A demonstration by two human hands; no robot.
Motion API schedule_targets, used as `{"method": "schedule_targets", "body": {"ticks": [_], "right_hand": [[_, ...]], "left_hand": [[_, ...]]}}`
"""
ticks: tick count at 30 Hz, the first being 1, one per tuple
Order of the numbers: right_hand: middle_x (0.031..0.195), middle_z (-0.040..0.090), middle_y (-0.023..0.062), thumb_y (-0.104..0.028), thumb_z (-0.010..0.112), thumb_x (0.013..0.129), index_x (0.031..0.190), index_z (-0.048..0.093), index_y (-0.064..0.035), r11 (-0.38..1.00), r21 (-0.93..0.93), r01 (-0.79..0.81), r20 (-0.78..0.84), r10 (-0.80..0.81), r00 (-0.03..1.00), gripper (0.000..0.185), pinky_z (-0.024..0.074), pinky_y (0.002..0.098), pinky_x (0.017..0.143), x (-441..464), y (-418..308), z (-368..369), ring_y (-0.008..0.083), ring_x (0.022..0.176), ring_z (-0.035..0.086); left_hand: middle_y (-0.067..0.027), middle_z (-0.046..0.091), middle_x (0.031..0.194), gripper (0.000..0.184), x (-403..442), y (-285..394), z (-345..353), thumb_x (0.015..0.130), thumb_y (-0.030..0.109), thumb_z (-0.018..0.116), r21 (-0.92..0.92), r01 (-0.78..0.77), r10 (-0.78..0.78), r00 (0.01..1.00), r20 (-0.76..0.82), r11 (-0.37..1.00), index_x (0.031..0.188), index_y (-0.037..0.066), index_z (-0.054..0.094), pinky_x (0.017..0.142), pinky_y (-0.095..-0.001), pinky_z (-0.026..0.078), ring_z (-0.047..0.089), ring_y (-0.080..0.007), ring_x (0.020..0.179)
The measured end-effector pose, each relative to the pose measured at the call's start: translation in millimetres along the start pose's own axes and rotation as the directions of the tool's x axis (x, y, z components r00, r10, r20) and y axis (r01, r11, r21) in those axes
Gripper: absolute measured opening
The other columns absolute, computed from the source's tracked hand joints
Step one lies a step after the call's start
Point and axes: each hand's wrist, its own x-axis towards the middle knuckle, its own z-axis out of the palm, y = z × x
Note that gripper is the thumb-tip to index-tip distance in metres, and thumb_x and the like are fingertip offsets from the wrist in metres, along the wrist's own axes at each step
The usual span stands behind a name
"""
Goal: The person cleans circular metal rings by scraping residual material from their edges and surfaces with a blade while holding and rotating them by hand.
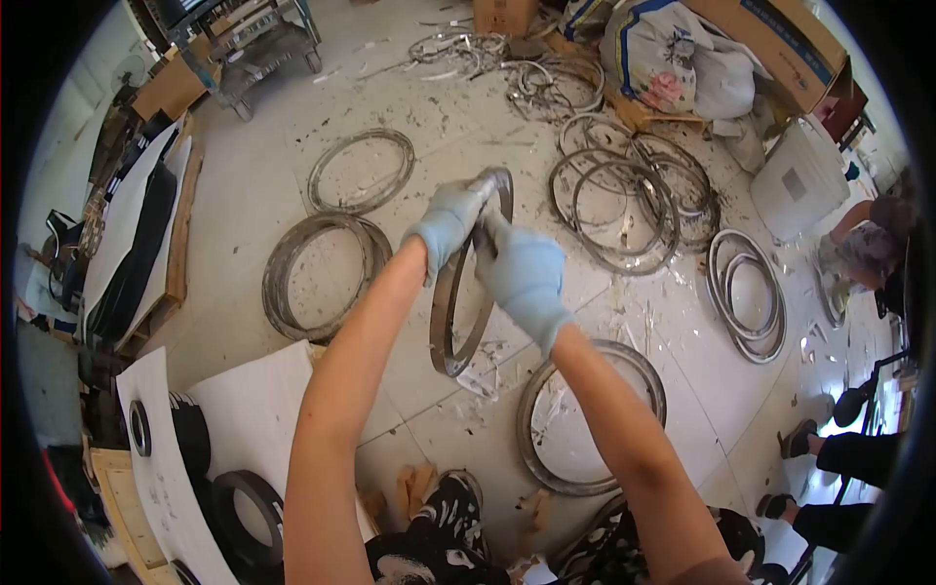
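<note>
The left hand (450,222) is hiding part of the tall ring (445,322), and the right hand (526,273) is curling so its fingertips are not showing. The right arm (624,419) is covering some of the near flat ring (525,419). The edge is cutting off the cart (258,58) far left, the big box (770,44) far right and another person (882,229) on the right.

Across the tiled floor (249,166) I see a wheeled cart (263,70) standing near a brown cardboard box (168,95). In the far corner opposite, a bulging flower-printed sack (673,60) slumps beside a long carton (765,44), with a white plastic bucket (799,180) near them. Somebody's black-trousered legs (858,458) show too, in dark sandals (799,440).
</note>
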Motion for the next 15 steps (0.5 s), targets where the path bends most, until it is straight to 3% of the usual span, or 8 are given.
{"method": "schedule_targets", "body": {"ticks": [3, 4, 5, 7, 11, 13, 14, 15], "right_hand": [[0.079, 0.063, 0.0158, -0.026, 0.056, 0.078, 0.092, 0.059, -0.0136, 1.000, 0.007, -0.009, 0.005, 0.009, 1.000, 0.019, 0.0478, 0.0423, 0.054, 6, -4, -4, 0.0330, 0.066, 0.063], [0.076, 0.062, 0.0155, -0.022, 0.055, 0.079, 0.092, 0.057, -0.0116, 0.999, 0.016, 0.028, 0.103, -0.030, 0.994, 0.017, 0.0483, 0.0423, 0.055, -5, -11, -7, 0.0332, 0.066, 0.063], [0.076, 0.062, 0.0155, -0.022, 0.055, 0.079, 0.092, 0.057, -0.0116, 0.999, 0.016, 0.028, 0.101, -0.030, 0.994, 0.017, 0.0483, 0.0423, 0.055, 4, -8, -14, 0.0332, 0.066, 0.063], [0.071, 0.059, 0.0137, -0.020, 0.054, 0.080, 0.091, 0.056, -0.0100, 0.982, 0.172, 0.073, -0.206, -0.037, 0.978, 0.015, 0.0489, 0.0443, 0.058, 26, 4, -23, 0.0328, 0.066, 0.063], [0.069, 0.058, 0.0136, -0.017, 0.053, 0.080, 0.089, 0.055, -0.0088, 0.995, 0.091, 0.030, -0.175, -0.014, 0.984, 0.012, 0.0489, 0.0455, 0.060, 27, 3, 0, 0.0328, 0.066, 0.062], [0.076, 0.061, 0.0148, -0.017, 0.053, 0.081, 0.089, 0.057, -0.0092, 0.981, -0.070, 0.182, 0.205, -0.164, 0.965, 0.012, 0.0493, 0.0450, 0.060, -20, 4, 33, 0.0331, 0.069, 0.063], [0.076, 0.061, 0.0148, -0.017, 0.053, 0.081, 0.089, 0.057, -0.0092, 0.984, -0.074, 0.164, 0.197, -0.147, 0.969, 0.012, 0.0493, 0.0450, 0.060, -28, 12, 36, 0.0331, 0.069, 0.063], [0.078, 0.063, 0.0156, -0.017, 0.053, 0.080, 0.090, 0.057, -0.0094, 0.997, 0.010, 0.075, 0.219, -0.075, 0.973, 0.013, 0.0494, 0.0454, 0.061, -31, 24, 37, 0.0338, 0.071, 0.063]], "left_hand": [[-0.0011, 0.050, 0.058, 0.037, -10, 21, -2, 0.085, 0.045, 0.058, 0.050, 0.075, -0.074, 0.997, -0.026, 0.996, 0.077, 0.009, 0.060, 0.045, -0.0283, 0.034, 0.043, -0.0119, 0.047], [-0.0016, 0.050, 0.058, 0.039, -9, 22, -3, 0.084, 0.046, 0.059, 0.012, 0.089, -0.089, 0.996, -0.029, 0.996, 0.074, 0.008, 0.059, 0.045, -0.0289, 0.035, 0.043, -0.0120, 0.047], [-0.0016, 0.050, 0.058, 0.039, -5, 22, -5, 0.084, 0.046, 0.059, 0.013, 0.088, -0.088, 0.996, -0.029, 0.996, 0.074, 0.008, 0.059, 0.045, -0.0289, 0.035, 0.043, -0.0120, 0.047], [-0.0031, 0.049, 0.057, 0.050, -6, 14, -7, 0.081, 0.052, 0.058, -0.009, 0.068, -0.068, 0.998, -0.003, 0.998, 0.083, 0.002, 0.064, 0.049, -0.0320, 0.037, 0.043, -0.0151, 0.048], [-0.0032, 0.048, 0.055, 0.048, -8, 27, -15, 0.080, 0.051, 0.058, 0.040, 0.089, -0.087, 0.995, -0.049, 0.995, 0.077, 0.004, 0.062, 0.045, -0.0321, 0.035, 0.042, -0.0142, 0.045], [-0.0035, 0.049, 0.055, 0.046, -9, 21, -20, 0.080, 0.050, 0.059, 0.077, 0.198, -0.194, 0.979, -0.056, 0.977, 0.071, 0.005, 0.059, 0.044, -0.0308, 0.035, 0.044, -0.0133, 0.045], [-0.0042, 0.051, 0.056, 0.045, -9, 21, -23, 0.081, 0.049, 0.058, -0.068, 0.191, -0.190, 0.982, 0.012, 0.979, 0.071, 0.005, 0.056, 0.043, -0.0288, 0.036, 0.046, -0.0129, 0.046], [-0.0042, 0.051, 0.056, 0.045, -7, 22, -23, 0.081, 0.049, 0.058, -0.064, 0.181, -0.180, 0.984, 0.021, 0.981, 0.071, 0.005, 0.056, 0.043, -0.0288, 0.036, 0.046, -0.0129, 0.046]]}}
